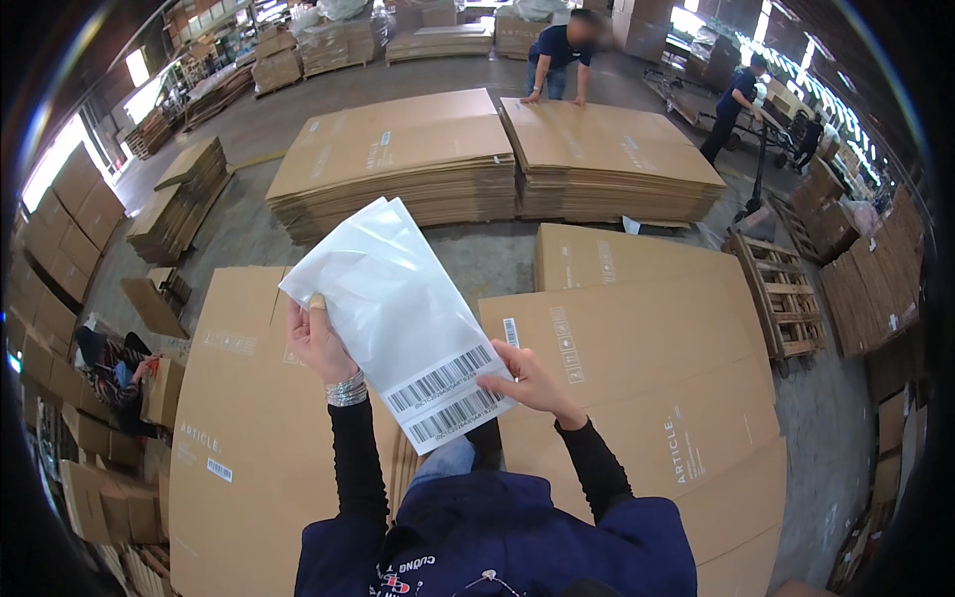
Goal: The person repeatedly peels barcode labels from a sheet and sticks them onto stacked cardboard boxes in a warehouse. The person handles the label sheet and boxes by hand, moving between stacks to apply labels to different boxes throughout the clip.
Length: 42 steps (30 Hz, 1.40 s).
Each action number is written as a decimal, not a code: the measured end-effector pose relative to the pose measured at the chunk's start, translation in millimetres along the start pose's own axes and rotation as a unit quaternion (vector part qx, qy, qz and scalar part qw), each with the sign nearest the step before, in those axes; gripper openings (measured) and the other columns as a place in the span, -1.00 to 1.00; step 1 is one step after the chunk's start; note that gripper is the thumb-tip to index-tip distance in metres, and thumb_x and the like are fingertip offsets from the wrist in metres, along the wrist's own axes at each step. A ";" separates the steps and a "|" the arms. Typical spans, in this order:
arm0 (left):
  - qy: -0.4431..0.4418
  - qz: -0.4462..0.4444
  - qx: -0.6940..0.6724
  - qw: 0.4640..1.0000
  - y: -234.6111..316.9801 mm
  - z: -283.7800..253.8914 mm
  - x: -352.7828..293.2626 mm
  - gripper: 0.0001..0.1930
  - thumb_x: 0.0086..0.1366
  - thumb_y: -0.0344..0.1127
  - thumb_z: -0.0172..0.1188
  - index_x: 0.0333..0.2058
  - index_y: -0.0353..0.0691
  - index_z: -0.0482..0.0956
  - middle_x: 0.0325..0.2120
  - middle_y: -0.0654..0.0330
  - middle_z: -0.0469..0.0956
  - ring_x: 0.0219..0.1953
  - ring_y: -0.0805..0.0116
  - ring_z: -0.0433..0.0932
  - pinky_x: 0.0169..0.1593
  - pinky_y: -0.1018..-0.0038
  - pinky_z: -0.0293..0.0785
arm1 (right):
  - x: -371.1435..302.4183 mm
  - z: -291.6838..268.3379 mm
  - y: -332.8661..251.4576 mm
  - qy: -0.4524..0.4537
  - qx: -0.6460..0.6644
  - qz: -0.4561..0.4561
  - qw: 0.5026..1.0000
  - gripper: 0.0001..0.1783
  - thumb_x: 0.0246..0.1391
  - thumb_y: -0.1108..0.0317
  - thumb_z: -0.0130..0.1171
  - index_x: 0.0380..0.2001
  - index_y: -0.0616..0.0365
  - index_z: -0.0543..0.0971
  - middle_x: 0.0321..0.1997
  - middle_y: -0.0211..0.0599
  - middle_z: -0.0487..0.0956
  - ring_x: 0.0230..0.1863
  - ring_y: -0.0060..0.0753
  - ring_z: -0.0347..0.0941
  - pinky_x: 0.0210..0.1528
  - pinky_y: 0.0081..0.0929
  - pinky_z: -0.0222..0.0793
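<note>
Between my two hands is a stack of white barcode label sheets [383, 298], tilted, with a glossy top face and two large black barcodes along its lower edge. My left hand [316, 336] pinches the stack at its left edge, thumb on top. At the lower right edge, my right hand [527, 380] grips the sheets with its thumb over the barcode area. Below them, flattened brown cartons [249, 398] lie on my left, and another pile of flat cartons [637, 348] lies on my right, both with white printing and small labels.
Ahead stand two stacks of flat cartons [398, 149] [607, 149]; a person [565, 55] leans on the right one. Another person [734, 104] stands by a pallet jack [761, 169]. Wooden pallets [786, 294] stand at the right. Someone in patterned clothing [119, 368] is at the left among boxes.
</note>
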<state>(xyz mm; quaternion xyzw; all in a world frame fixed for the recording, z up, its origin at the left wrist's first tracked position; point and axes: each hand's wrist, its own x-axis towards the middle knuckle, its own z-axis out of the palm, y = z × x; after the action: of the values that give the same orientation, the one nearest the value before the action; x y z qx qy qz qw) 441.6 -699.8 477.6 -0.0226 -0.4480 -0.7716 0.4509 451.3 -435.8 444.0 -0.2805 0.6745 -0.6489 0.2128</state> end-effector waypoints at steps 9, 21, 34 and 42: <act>-0.030 -0.180 0.056 0.982 -59.5 -51.5 8.1 -0.63 0.18 -0.58 -0.07 0.00 -0.44 0.33 -0.17 0.05 0.50 -0.21 0.36 0.53 -0.14 0.50 0.46 | 3.7 0.4 20.1 -0.104 0.172 0.039 0.979 -0.41 0.01 0.44 0.13 0.12 0.31 0.23 0.02 -0.28 0.43 0.00 -0.58 0.34 0.04 -0.57 0.26; -0.020 -0.242 0.294 0.924 -91.9 -113.8 -57.9 -0.55 0.24 -0.46 -0.16 0.12 -0.42 0.13 0.14 -0.05 0.17 0.10 0.24 0.27 0.10 0.37 0.24 | -2.7 27.2 70.7 0.035 0.365 0.184 0.912 -0.65 0.14 0.34 0.02 -0.07 0.36 0.41 -0.11 -0.19 0.51 -0.14 -0.43 0.49 -0.10 -0.50 0.43; -0.346 -0.107 0.282 0.888 -69.5 -58.2 -231.5 -0.43 0.19 -0.25 0.07 0.14 -0.30 0.12 0.09 0.00 0.22 0.15 0.14 0.17 0.20 0.34 0.07 | -11.2 94.3 59.6 0.089 0.760 0.024 0.643 -0.70 0.17 0.41 -0.06 -0.04 0.25 0.39 -0.02 -0.24 0.49 0.03 -0.33 0.39 0.14 -0.35 0.28; 0.147 -0.178 0.027 0.973 -32.1 29.4 -283.3 -0.63 0.24 -0.33 0.09 0.01 -0.28 0.33 -0.01 0.26 0.43 0.08 0.48 0.33 0.17 0.47 0.16 | -73.4 120.9 47.8 0.033 0.806 0.024 0.591 -0.68 0.21 0.22 -0.09 -0.01 0.05 0.39 0.06 -0.35 0.44 0.11 -0.31 0.33 0.20 -0.19 0.19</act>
<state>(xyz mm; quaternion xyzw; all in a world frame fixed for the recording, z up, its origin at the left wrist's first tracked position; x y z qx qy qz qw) 575.6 -481.3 349.2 0.1833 -0.3946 -0.8218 0.3678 580.3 -479.2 382.7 0.0432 -0.1110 -0.9311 0.3449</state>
